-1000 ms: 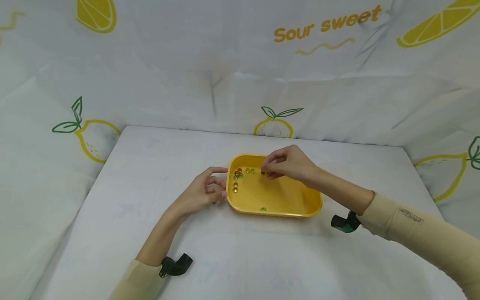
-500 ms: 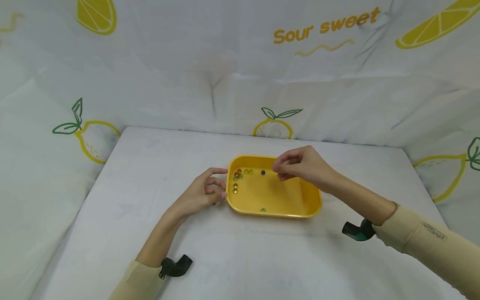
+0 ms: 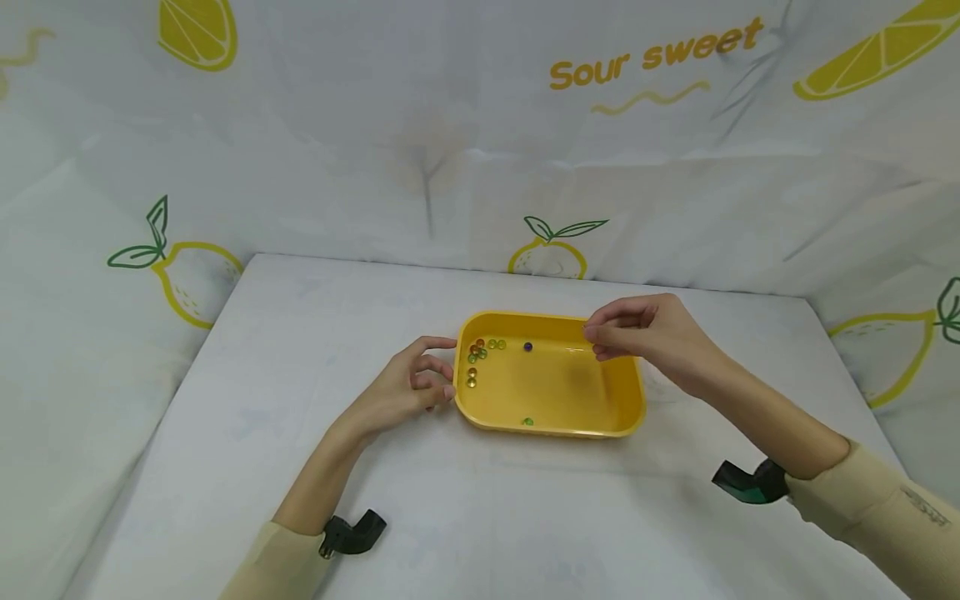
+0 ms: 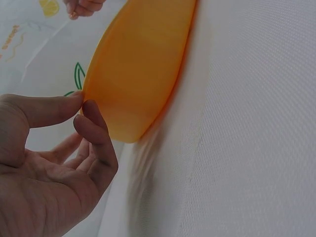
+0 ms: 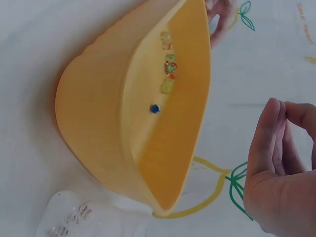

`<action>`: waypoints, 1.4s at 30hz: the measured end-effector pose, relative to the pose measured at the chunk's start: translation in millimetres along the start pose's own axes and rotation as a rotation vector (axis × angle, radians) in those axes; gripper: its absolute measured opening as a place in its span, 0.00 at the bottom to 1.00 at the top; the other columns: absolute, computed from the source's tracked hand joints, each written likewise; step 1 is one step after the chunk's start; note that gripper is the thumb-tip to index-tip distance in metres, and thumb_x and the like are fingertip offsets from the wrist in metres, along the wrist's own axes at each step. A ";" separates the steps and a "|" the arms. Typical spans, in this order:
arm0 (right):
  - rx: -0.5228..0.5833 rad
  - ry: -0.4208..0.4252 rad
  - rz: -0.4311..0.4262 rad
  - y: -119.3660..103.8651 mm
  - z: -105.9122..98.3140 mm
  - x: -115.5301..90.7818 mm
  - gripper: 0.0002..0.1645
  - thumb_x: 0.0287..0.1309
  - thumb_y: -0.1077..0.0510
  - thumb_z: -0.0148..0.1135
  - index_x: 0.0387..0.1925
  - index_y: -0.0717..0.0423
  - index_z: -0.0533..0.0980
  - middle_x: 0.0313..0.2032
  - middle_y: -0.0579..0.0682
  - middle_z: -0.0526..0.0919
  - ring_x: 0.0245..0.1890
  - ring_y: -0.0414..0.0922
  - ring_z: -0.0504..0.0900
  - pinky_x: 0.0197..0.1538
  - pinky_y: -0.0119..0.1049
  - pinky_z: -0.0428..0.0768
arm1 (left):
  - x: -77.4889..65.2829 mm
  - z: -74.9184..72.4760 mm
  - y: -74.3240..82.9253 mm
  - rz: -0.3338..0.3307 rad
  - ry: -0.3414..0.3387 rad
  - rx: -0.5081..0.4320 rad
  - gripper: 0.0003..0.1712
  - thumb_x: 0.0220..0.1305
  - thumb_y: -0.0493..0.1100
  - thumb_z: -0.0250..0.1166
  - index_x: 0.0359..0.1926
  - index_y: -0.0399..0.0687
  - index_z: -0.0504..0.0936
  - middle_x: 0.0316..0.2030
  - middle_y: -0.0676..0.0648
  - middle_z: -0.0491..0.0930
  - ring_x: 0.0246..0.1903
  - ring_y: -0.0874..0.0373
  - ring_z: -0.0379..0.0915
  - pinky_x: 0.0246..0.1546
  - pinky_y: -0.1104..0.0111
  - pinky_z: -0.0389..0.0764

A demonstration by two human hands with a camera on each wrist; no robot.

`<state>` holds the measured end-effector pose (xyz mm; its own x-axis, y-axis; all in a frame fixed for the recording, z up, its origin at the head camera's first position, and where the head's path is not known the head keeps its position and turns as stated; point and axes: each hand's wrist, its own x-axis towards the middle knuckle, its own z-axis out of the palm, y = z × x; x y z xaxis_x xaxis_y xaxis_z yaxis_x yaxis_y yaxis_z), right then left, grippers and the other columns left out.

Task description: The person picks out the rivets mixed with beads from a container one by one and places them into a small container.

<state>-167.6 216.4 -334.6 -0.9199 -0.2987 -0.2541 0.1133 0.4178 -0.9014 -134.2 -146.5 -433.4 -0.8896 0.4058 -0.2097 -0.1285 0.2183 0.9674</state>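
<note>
A yellow plastic tray [image 3: 551, 392] stands on the white table, holding several small glass marbles. Most of them, green, amber and orange, lie near its left wall. The blue marble [image 3: 528, 347] sits by the far wall, and a green marble [image 3: 528, 422] lies by the near wall. My left hand [image 3: 401, 383] touches the outside of the tray's left end with its fingertips and thumb. Over the tray's far right corner, my right hand [image 3: 645, 333] hovers with thumb and fingertips together. No object shows between those fingertips in the right wrist view.
In the right wrist view, a clear plastic container [image 5: 74, 217] with small round items, partly cut off, lies beside the tray's end. A white cloth [image 3: 337, 167] printed with lemons rises behind the table.
My right hand has moved rightward away from the blue marble, which now lies uncovered in the tray. My left hand has stayed against the tray's left end.
</note>
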 end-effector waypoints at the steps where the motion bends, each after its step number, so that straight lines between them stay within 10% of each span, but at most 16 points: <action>1: -0.005 0.006 -0.006 1.0 -2.4 -2.3 0.16 0.71 0.57 0.72 0.51 0.66 0.84 0.39 0.46 0.93 0.39 0.43 0.92 0.51 0.39 0.92 | 0.0 -0.1 -0.1 0.001 0.000 0.001 0.40 0.69 0.33 0.70 0.78 0.51 0.67 0.52 0.40 0.82 0.40 0.49 0.82 0.36 0.71 0.80; 10: -0.048 0.092 -0.018 10.3 -21.3 -20.1 0.18 0.74 0.54 0.69 0.53 0.65 0.84 0.42 0.46 0.93 0.41 0.43 0.92 0.50 0.33 0.91 | -1.1 -0.3 0.5 -0.002 0.004 -0.007 0.40 0.69 0.33 0.70 0.78 0.51 0.67 0.52 0.39 0.81 0.39 0.50 0.81 0.37 0.71 0.80; 23: 0.320 0.099 -0.095 34.5 -48.7 -39.7 0.08 0.73 0.69 0.65 0.45 0.61 0.88 0.40 0.47 0.93 0.36 0.43 0.91 0.47 0.33 0.91 | -0.4 -0.8 -1.6 -0.007 0.007 -0.014 0.40 0.69 0.32 0.69 0.78 0.52 0.67 0.52 0.40 0.82 0.39 0.50 0.81 0.37 0.70 0.80; 42: 0.349 0.117 -0.158 61.4 -71.1 -52.5 0.14 0.73 0.75 0.60 0.46 0.61 0.89 0.40 0.47 0.94 0.37 0.42 0.93 0.46 0.33 0.91 | 0.9 -0.1 -1.4 -0.001 0.003 0.000 0.40 0.70 0.34 0.71 0.78 0.52 0.67 0.53 0.39 0.82 0.41 0.52 0.82 0.37 0.70 0.80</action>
<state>-139.0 318.8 -351.6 -0.9705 -0.2280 -0.0788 0.0687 0.0522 -0.9963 -134.8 -146.5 -434.9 -0.8909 0.4028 -0.2099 -0.1290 0.2187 0.9672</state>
